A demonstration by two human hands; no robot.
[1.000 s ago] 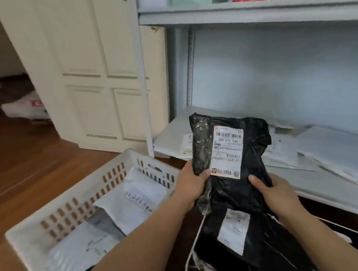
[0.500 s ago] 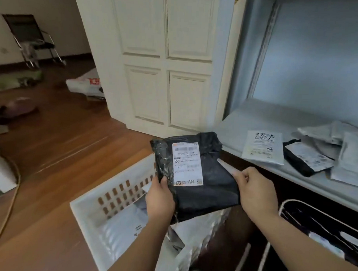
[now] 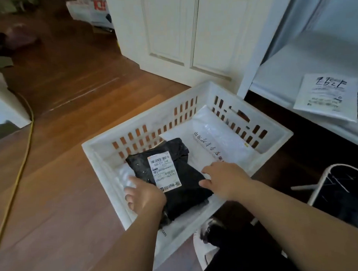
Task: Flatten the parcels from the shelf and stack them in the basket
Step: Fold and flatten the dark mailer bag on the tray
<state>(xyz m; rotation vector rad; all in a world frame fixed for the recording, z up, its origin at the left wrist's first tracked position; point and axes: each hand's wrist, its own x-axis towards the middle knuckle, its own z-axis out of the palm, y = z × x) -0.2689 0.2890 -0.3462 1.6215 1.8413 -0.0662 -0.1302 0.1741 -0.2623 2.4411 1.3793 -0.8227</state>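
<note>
The black parcel (image 3: 172, 175) lies in the basket (image 3: 104, 151) between the left hand (image 3: 145, 197) and right hand (image 3: 223, 180), both with loosely spread fingers touching its edges, fingertip contact unclear.

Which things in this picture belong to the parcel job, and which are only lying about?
Job:
black parcel, lying in the basket
white basket
white parcel under it
labelled parcel on the shelf
both hands: left, right

Lying about:
yellow cable
printed bag on the floor
wire-frame bin

A crinkled black plastic parcel (image 3: 172, 175) with paper label lies in the slotted white plastic basket (image 3: 133, 133).
</note>
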